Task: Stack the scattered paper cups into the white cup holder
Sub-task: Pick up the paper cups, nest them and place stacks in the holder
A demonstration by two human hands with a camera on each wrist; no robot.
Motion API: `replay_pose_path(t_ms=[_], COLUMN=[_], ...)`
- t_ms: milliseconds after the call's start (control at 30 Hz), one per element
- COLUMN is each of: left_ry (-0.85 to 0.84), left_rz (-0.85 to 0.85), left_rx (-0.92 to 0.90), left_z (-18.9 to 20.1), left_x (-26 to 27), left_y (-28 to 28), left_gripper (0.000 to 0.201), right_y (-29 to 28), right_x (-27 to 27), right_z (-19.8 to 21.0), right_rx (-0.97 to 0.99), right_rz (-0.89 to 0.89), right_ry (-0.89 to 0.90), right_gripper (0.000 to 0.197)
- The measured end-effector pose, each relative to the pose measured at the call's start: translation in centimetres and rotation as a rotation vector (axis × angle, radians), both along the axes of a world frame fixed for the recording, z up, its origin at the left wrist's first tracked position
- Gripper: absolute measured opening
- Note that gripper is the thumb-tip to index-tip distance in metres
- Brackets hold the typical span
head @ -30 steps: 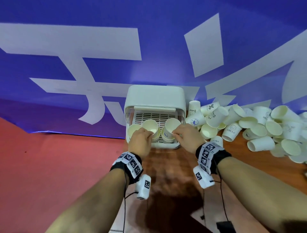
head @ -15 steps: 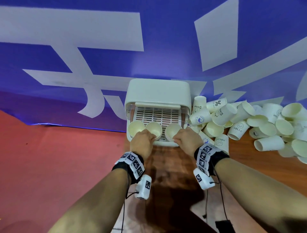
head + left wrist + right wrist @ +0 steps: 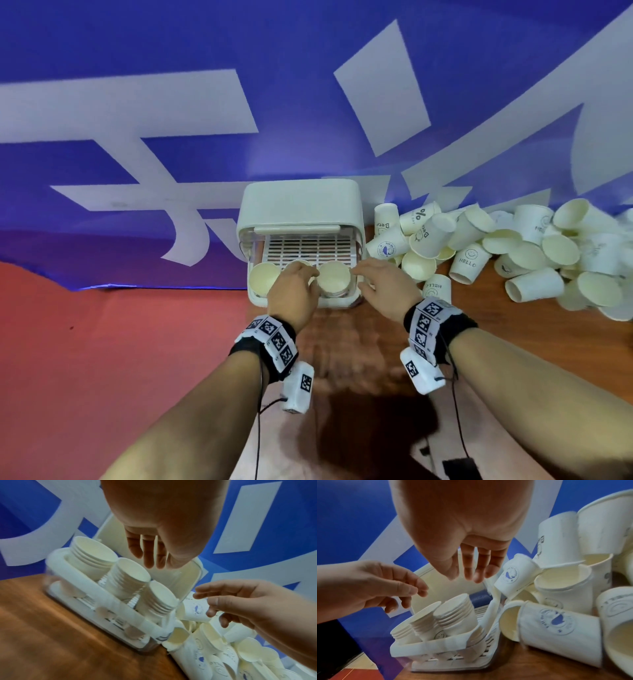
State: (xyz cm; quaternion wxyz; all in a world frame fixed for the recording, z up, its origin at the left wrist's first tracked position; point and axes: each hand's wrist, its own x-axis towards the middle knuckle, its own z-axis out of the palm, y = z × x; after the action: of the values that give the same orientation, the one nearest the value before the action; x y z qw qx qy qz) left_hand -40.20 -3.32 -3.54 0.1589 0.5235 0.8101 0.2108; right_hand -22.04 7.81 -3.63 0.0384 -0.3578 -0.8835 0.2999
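Note:
The white cup holder (image 3: pixel 301 202) stands against the blue banner with its lid raised. Three stacks of paper cups lean in it: the left stack (image 3: pixel 263 278), a middle stack (image 3: pixel 128 577) mostly hidden under my hand in the head view, and the right stack (image 3: pixel 334 278). My left hand (image 3: pixel 303 272) hovers just over the middle stack, fingers hanging loose and empty (image 3: pixel 152 559). My right hand (image 3: pixel 364 274) is beside the right stack, fingers relaxed and empty (image 3: pixel 469 573). A pile of scattered paper cups (image 3: pixel 527 253) lies to the right of the holder.
The loose cups (image 3: pixel 556 628) lie on their sides right against the holder's right wall. The wooden table (image 3: pixel 342 349) runs toward me. A blue banner (image 3: pixel 205 102) rises behind everything, and a red surface (image 3: pixel 102 342) lies to the left.
Each hand pushed a cup down onto a stack and let go. Both hands now hang empty just above the stacks. The head camera has tilted so the holder sits lower.

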Motion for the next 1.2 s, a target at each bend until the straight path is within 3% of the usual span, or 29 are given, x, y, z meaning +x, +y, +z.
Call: replay_pose_path(t_ms=[433,533,733,1000,1200], left_ry=[-0.123,-0.076,-0.019,0.018,0.122], left_rz=[-0.12,-0.151,-0.118,-0.137,-0.151], left_rx=[0.05,0.061,0.049,-0.103,-0.223], left_z=[1.8,1.5,0.8,-1.6,-2.9], left_x=[12.4,13.1,13.7,12.9,12.4], left_y=[8.4,10.1,12.9,15.7,16.6], left_gripper=[0.027,0.03,0.04,0.06,0.052], right_y=[6.0,8.1,11.5,15.2,16.3], right_x=[11.5,12.2,10.4,7.0,6.1], right_z=[2.2,3.0,3.6,2.5,2.0], right_rx=[0.193,0.229,0.399,0.634,0.611], right_rz=[-0.034,-0.014,0.184,0.401,0.379], right_ry=[-0.146,-0.17,-0.385,-0.606,-0.659], right_gripper=[0.053,0.061,0.075,0.036,0.034])
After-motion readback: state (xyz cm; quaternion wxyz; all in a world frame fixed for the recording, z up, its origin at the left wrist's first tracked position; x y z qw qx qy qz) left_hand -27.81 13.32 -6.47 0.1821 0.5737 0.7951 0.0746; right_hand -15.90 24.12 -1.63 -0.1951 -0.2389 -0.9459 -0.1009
